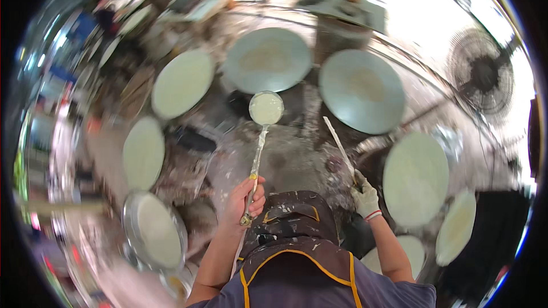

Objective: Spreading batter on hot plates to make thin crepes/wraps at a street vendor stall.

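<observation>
My left hand (pixel 245 199), bare, grips the long handle of a metal ladle (pixel 259 147). Pale batter (pixel 266 108) fills the ladle's bowl, seen just below the near rim of a round blue-grey griddle (pixel 269 57) with a tan patch in its middle. My right hand (pixel 366 196), in a white work glove with a red-edged cuff, holds a thin, batter-coated spatula or stick (pixel 338 140) pointing forward. Beyond its tip lies a second blue-grey griddle (pixel 361 90). To the right of the gloved hand is a griddle covered with a pale green-white layer (pixel 415 179).
Coated griddles (pixel 183 83) (pixel 144 153) curve round my left side. A metal basin (pixel 182 226) of pale batter stands at lower left. More coated rounds (pixel 456 227) lie at right. A pedestal fan (pixel 480 72) stands far right, and a small table (pixel 376 13) at the back.
</observation>
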`<action>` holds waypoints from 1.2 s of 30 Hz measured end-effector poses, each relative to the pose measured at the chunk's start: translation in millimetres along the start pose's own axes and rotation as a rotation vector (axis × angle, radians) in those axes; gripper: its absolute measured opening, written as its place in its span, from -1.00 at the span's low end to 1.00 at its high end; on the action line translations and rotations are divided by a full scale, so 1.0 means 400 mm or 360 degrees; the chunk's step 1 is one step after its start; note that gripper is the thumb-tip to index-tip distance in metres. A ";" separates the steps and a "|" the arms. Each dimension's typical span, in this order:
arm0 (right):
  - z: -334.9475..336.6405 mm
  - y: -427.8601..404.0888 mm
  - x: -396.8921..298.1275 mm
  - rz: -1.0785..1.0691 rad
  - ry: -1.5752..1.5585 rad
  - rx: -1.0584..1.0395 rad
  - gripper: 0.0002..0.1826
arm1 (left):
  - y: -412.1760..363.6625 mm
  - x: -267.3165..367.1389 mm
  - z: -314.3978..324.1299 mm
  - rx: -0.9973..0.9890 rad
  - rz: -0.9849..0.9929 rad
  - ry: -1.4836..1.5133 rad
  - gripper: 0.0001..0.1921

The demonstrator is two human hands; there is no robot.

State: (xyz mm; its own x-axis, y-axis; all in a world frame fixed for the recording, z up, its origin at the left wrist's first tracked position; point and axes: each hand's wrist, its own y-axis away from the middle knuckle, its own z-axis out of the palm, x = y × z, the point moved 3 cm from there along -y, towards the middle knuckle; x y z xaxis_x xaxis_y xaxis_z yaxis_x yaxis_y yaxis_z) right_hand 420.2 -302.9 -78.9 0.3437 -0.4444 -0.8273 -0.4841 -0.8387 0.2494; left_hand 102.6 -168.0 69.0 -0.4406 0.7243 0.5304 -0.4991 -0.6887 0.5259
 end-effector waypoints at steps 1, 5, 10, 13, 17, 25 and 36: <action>0.038 -0.030 -0.069 0.0060 0.0229 -0.0224 -0.45 | 0.051 0.018 -0.062 0.0059 0.0103 0.0067 -0.72; 0.260 -0.145 -0.112 -0.0011 -0.0026 -0.0775 -0.48 | 0.233 0.070 -0.260 0.0508 0.0378 0.0232 -0.74; 0.669 0.018 -0.404 0.0197 -0.0212 -0.1327 -0.60 | 0.516 0.020 -0.625 0.1088 0.0664 0.0466 -0.79; 0.958 0.134 -0.534 0.0037 -0.0318 -0.1596 -0.65 | 0.625 -0.027 -0.878 0.1369 0.0721 0.0827 -0.86; 1.382 0.354 -0.705 -0.0466 0.0705 -0.2131 -0.65 | 0.774 -0.112 -1.235 0.1486 0.0662 0.0977 -0.89; 2.026 0.588 -0.892 -0.1542 0.1622 -0.1859 -0.65 | 0.881 -0.008 -1.623 0.1968 0.0139 0.0093 -0.81; 2.122 0.649 -0.755 -0.0090 0.1197 -0.2571 -0.68 | 0.746 0.038 -1.869 0.1592 0.0263 0.0164 -0.95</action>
State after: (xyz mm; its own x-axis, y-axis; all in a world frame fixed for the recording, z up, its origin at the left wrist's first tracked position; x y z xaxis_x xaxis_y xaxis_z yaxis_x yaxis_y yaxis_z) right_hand -492.2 -119.3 -191.4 0.8121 -0.0532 -0.5811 0.5751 -0.0962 0.8124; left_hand -611.0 -337.8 -263.3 -0.5330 0.5845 0.6118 0.4055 -0.4582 0.7910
